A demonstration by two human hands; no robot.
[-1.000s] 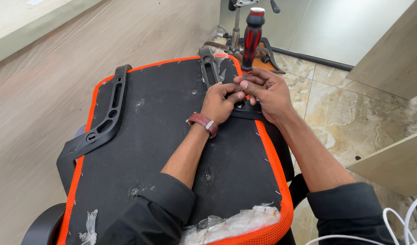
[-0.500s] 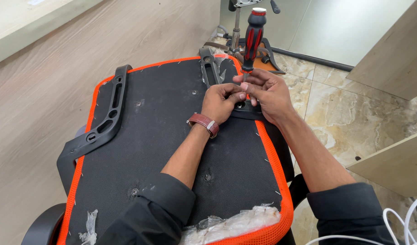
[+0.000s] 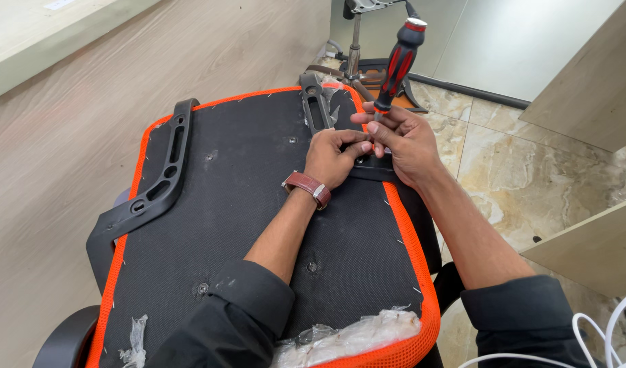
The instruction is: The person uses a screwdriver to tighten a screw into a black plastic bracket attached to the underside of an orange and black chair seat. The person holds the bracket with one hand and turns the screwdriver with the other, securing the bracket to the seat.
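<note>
Head view: screwdriver (image 3: 397, 67) upright, tip down.

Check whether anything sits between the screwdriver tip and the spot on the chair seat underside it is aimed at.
Nothing visible does, though the left hand and right hand pinch around the screwdriver shaft and hide its tip where it meets the chair seat.

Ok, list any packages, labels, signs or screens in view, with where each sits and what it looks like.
Plastic wrap: crumpled clear film bunched at the near edge of the upturned chair seat, over the orange rim.
Plastic scrap: small torn clear piece at the seat's near left corner.
Paper slip: small white rectangle on the pale ledge, top left; too small to tell if it is a label.
No signs or screens show.
</note>
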